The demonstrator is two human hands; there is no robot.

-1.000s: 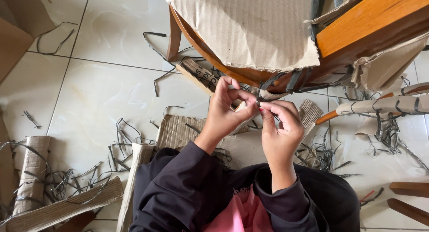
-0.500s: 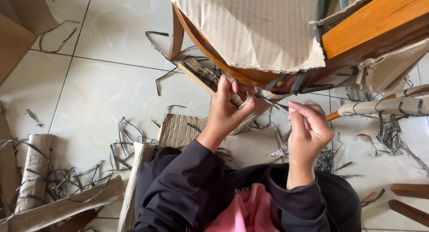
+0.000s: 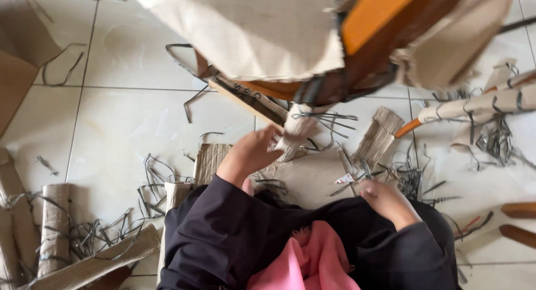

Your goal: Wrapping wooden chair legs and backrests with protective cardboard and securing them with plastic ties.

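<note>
My left hand reaches forward and pinches a torn flap of corrugated cardboard that hangs from a wooden furniture piece. That piece is orange-brown and partly wrapped in a large cardboard sheet. Grey plastic straps dangle beside the flap. My right hand is low by my lap, above my dark sleeve, with its fingers curled under. What it holds is hidden. A pink cloth lies on my lap.
Cut grey straps and cardboard scraps litter the white tiled floor. A cardboard-wrapped leg lies at the right, rolled cardboard pieces at the lower left, a flat brown box at the upper left. Two wooden ends show at the right edge.
My right hand pulled away from my left and dropped toward my lap. My left hand lowered onto the hanging cardboard flap. The view tilted, so the furniture sits higher and closer.
</note>
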